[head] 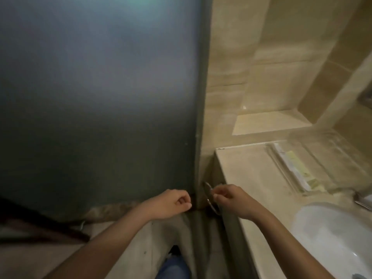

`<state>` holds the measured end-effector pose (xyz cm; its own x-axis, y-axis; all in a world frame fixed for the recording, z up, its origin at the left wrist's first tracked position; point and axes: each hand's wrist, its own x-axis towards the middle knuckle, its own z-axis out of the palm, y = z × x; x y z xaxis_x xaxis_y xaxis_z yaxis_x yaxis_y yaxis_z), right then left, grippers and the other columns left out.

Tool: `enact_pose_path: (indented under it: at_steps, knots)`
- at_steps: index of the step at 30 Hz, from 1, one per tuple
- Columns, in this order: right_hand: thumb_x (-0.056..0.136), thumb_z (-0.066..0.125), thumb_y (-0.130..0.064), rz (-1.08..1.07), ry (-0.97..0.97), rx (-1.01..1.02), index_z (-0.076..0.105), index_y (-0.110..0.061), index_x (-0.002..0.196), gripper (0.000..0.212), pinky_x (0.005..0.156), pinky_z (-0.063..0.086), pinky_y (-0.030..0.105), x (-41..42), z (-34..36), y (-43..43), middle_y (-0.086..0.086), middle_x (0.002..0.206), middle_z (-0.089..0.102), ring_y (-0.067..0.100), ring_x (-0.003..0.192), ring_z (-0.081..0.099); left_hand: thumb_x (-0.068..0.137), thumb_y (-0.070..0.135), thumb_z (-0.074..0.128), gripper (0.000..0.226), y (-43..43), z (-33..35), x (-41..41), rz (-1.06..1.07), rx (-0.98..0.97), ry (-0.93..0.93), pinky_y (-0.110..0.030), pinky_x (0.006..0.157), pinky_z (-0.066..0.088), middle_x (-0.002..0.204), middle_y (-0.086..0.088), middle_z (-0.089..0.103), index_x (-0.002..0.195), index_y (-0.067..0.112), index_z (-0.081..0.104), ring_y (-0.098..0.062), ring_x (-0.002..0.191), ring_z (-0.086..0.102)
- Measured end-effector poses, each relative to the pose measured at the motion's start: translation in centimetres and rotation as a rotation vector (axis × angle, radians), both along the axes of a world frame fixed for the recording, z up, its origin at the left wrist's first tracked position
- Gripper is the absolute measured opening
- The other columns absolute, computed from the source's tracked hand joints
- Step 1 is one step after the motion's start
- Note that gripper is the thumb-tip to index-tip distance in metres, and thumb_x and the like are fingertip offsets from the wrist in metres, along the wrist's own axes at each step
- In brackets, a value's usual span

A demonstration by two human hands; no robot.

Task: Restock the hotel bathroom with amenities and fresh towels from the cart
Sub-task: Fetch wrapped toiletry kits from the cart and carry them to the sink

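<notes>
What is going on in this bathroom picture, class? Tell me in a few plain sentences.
A person stands at the sink counter, beside a frosted glass door. The right hand pinches the metal towel ring fixed at the counter's end. The left hand is curled by the door's edge; whether it holds anything is unclear. A wrapped packet lies on the counter.

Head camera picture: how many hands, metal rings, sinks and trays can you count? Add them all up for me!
Hands: 2 (left hand, right hand)
Metal ring: 1
Sink: 1
Tray: 1
Total: 5
</notes>
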<state>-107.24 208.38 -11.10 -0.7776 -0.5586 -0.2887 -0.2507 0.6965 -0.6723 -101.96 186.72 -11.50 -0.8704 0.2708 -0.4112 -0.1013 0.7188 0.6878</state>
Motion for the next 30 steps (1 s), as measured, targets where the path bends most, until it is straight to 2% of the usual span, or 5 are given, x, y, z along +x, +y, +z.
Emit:
enact_pose_path:
  at_steps: [10,14,20,25,30]
  knots:
    - [0.096,0.049,-0.024,0.424,-0.016,0.039,0.065,-0.018,0.106,0.020,0.078,0.045,0.021,4.6,0.6,-15.1,-0.009,0.093,0.062,0.007,0.089,0.059,0.091,0.020,0.054,0.005,-10.4,0.2,13.6,0.505,0.179,-0.022,-0.022,0.082,0.044,0.093,-0.002,0.060,0.090,0.022,0.059,-0.010,0.088,0.055]
    - [0.095,0.049,-0.019,0.597,-0.005,0.046,0.066,-0.016,0.099,0.017,0.076,0.044,0.016,7.9,1.0,-21.4,-0.004,0.093,0.064,0.009,0.088,0.059,0.072,0.046,0.055,0.021,-14.0,1.2,19.3,0.681,0.217,0.026,-0.034,0.087,0.049,0.091,-0.001,0.062,0.084,0.030,0.059,-0.011,0.085,0.058]
    - [0.095,0.049,-0.018,0.812,-0.002,0.016,0.062,-0.025,0.089,0.015,0.067,0.037,0.010,16.3,1.1,-31.5,-0.018,0.078,0.055,-0.003,0.074,0.051,0.093,0.013,0.053,0.008,-19.5,1.7,29.3,0.911,0.251,0.095,-0.009,0.073,0.045,0.089,-0.001,0.059,0.097,0.012,0.060,-0.007,0.080,0.058]
    - [0.095,0.050,-0.021,0.917,-0.023,0.017,0.067,-0.016,0.105,0.020,0.075,0.040,0.010,25.0,2.0,-39.4,-0.009,0.094,0.063,0.006,0.090,0.058,0.086,0.033,0.056,0.005,-25.1,2.6,38.6,1.046,0.217,0.158,-0.028,0.086,0.049,0.087,0.006,0.063,0.087,0.031,0.060,-0.008,0.085,0.061]
    - [0.094,0.053,-0.017,0.956,-0.028,-0.070,0.065,-0.030,0.089,0.018,0.087,0.048,0.026,31.9,3.9,-47.2,-0.002,0.092,0.069,0.009,0.087,0.064,0.091,0.019,0.055,0.011,-30.8,4.2,47.3,1.146,0.128,0.227,-0.014,0.077,0.044,0.085,0.009,0.060,0.098,0.017,0.064,-0.001,0.080,0.056]
